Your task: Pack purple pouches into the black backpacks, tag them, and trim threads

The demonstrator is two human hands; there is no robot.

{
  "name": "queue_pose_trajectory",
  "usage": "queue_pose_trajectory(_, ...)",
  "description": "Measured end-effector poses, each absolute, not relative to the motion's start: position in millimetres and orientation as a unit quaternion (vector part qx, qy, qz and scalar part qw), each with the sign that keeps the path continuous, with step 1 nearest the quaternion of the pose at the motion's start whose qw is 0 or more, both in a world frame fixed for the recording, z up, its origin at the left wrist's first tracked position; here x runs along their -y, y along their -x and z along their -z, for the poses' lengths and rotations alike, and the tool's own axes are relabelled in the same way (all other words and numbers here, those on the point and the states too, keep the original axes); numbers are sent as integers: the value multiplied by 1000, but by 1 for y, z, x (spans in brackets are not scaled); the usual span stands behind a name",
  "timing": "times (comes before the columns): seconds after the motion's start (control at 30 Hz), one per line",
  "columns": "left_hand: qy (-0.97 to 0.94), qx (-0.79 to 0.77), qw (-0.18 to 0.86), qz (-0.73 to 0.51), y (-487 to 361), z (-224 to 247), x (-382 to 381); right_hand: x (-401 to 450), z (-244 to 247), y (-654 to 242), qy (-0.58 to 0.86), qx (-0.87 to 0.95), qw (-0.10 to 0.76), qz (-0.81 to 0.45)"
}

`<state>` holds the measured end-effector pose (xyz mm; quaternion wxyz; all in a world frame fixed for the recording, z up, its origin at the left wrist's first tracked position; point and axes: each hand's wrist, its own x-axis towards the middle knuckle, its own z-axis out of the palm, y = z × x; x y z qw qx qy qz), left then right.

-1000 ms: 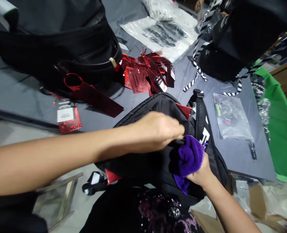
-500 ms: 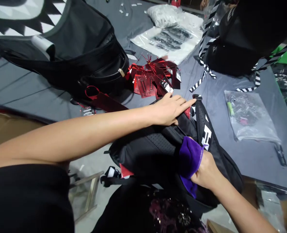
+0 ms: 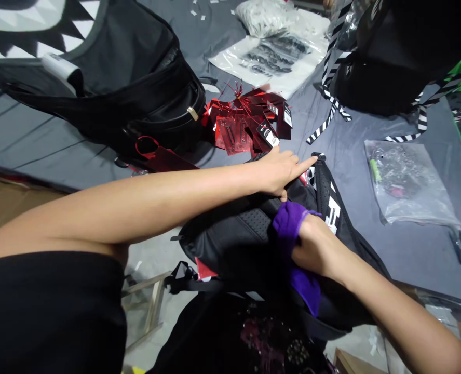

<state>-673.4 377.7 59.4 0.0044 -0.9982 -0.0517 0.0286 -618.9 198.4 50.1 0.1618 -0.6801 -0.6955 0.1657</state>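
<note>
A black backpack lies at the table's front edge, partly over my lap. My left hand rests on its upper part, fingers spread, the index finger reaching to the buckle of a strap. Bunched in my right hand is a purple cloth, pressed against the backpack's dark panel; its lower end hangs below my fist. A patterned black-and-white strap lies just right of my hands.
Red tags are heaped behind my left hand. A large black bag stands at left, another at back right. A clear pouch lies at right, white plastic packages at the back. A wooden stool is below.
My right hand has moved up and left across the backpack with the purple cloth, which is now more crumpled. My left hand has stayed nearly in place.
</note>
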Motion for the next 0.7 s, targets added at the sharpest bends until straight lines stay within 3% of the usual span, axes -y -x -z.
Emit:
queue_pose_trajectory(0.2,999,12,9,-48,672,-59,-388,-210,-46,653,626,753,163,-122)
queue_pose_trajectory(0.53,997,55,42,38,689,-54,-367,-190,-42,659,646,752,-65,-113)
queue_pose_trajectory(0.7,995,58,53,58,688,-42,-362,-188,-28,657,686,716,-46,-120)
